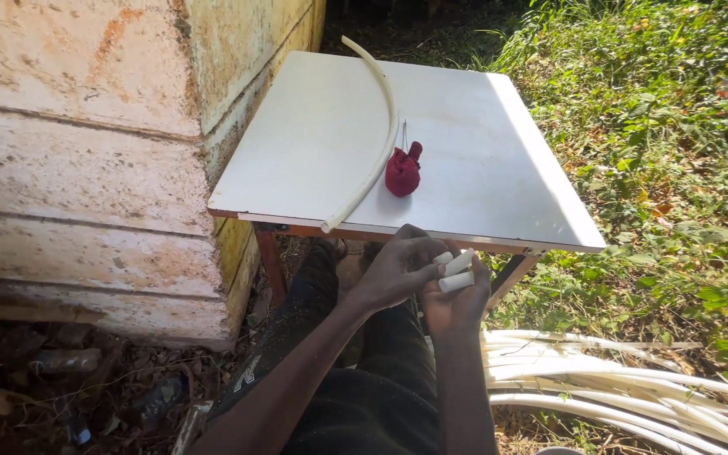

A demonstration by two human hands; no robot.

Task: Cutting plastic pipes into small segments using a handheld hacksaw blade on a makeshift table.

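My left hand [398, 270] and my right hand [458, 303] meet just below the near edge of a white table [482, 168]. Together they grip a few short white pipe pieces [455, 271], which stick out between the fingers. On the table lies a long curved white pipe [378, 143], running from the far edge to the near edge. Beside it sits a dark red cloth bundle [403, 172] with a thin metal pin or needle standing up behind it.
A weathered yellowish wall [86, 152] runs along the left, close to the table. Several long white pipes [634, 392] lie on the ground at the lower right. Green weeds [676, 109] cover the right side. Litter and dry leaves [69, 371] lie at the lower left.
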